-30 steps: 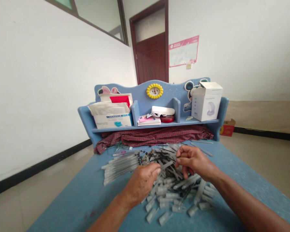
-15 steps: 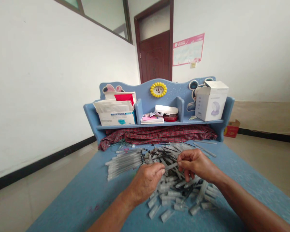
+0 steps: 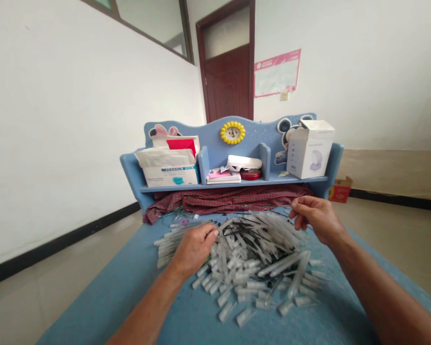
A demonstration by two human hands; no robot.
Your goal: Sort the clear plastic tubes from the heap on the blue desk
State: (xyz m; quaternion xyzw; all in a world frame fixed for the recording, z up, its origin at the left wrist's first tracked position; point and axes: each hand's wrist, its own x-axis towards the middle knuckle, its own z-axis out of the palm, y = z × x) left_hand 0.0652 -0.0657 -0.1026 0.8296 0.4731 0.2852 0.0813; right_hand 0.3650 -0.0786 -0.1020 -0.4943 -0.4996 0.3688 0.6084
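Note:
A heap of clear plastic pen tubes, caps and thin black refills covers the middle of the blue table. My left hand rests at the heap's left edge with its fingers curled and pinching the end of a clear pen tube. It lies right beside a neat row of clear pens. My right hand hovers over the heap's far right corner. Its fingers are closed in a pinch, and what they hold is hidden.
A blue shelf unit stands at the table's far end, with a box of masks, papers, a red tin, a white box and a yellow clock. Checked cloth lies under it. A dark door stands behind.
Both hands were together over the middle of the heap, working one tube. They have parted: the left went left toward the pen row, the right went to the far right corner.

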